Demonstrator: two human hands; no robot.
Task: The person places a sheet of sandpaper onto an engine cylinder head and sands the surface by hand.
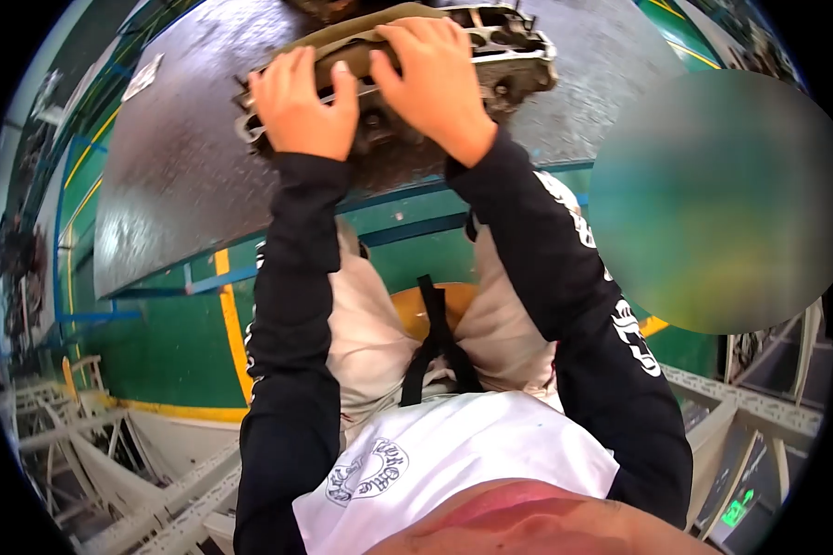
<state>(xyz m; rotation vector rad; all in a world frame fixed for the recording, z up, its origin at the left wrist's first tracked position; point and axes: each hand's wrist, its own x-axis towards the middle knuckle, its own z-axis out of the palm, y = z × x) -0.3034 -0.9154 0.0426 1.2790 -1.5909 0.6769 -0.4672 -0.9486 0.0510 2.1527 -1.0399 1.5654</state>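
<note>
A metal engine part, apparently a cylinder head [514,65], lies at the near edge of the table, with studs and openings along its upper face. Across its top runs a long olive-brown strip [361,30]; whether it is cloth or abrasive sheet I cannot tell. My left hand [307,106] grips the strip's left part, fingers over its far side and thumb on the near side. Around its right part my right hand [435,79] is closed in the same way, fingers bent over it. The fingertips are partly hidden behind the strip.
The dark metal-topped table [185,176] has a blue frame [416,229] along its near side. A scrap of paper [142,78] lies at its far left. Another dark part [329,9] sits beyond the cylinder head. Pale metal racks [157,462] stand behind me on both sides.
</note>
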